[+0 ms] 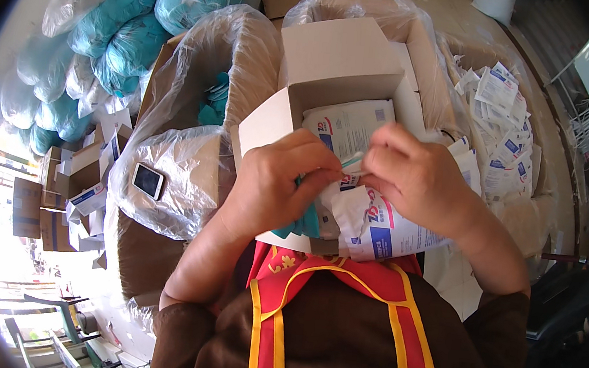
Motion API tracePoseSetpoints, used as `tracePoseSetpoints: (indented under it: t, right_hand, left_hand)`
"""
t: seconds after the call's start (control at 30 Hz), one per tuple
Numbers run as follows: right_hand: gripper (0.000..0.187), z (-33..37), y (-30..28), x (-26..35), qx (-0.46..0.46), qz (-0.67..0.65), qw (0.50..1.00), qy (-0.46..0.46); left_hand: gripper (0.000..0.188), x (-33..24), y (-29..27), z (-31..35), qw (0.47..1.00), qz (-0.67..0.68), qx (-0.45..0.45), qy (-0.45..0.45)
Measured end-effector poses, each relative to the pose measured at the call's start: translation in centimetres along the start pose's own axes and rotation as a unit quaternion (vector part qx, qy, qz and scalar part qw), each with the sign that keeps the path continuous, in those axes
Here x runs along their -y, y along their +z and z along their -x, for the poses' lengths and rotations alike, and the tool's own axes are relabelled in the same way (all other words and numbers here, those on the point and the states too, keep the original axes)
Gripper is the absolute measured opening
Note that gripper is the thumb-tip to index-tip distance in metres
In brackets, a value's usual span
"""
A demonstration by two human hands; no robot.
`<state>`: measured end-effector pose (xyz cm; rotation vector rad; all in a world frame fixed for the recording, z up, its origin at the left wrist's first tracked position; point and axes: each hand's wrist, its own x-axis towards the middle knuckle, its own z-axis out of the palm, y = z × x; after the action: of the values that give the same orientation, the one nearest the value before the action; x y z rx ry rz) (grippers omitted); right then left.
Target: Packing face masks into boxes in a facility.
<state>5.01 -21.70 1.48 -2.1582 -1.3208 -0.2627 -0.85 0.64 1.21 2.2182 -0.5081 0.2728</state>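
My left hand and my right hand meet over an open cardboard box, fingers pinched. Both fingertips grip the torn edge of a white printed packet, which has blue and red marks. Folded teal fabric shows below my left hand, partly covered by it. Whether that fabric is held or lies loose I cannot tell. Inside the box lies another white printed packet, flat against the far side.
Left stands a plastic-lined carton with teal pieces inside; a phone rests on its plastic. A lined bin at right holds several white packets. Teal and clear bags pile up far left, above cardboard boxes.
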Motion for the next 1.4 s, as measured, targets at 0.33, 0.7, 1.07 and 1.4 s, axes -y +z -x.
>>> tracePoseSetpoints:
  t: [0.33,0.7,1.07,1.4]
  right_hand:
    - [0.012,-1.1,-1.0,1.0,0.023,0.064,0.996,-0.054]
    - [0.014,0.1,-1.3,4.0,0.024,0.099,0.981,-0.163]
    - [0.013,0.1,-3.7,3.3,-0.029,0.065,0.994,-0.081]
    - [0.018,-0.3,-2.4,1.9,-0.030,0.032,0.996,-0.074]
  left_hand:
    - [0.008,-0.3,1.4,-0.1,0.971,0.177,-0.069,-0.147]
    - [0.011,3.3,2.1,-1.8,0.897,0.342,-0.145,-0.240]
    - [0.024,7.1,-2.9,0.4,0.950,-0.123,-0.186,-0.217]
    - [0.068,-0.3,-2.6,1.3,0.991,0.039,0.129,0.000]
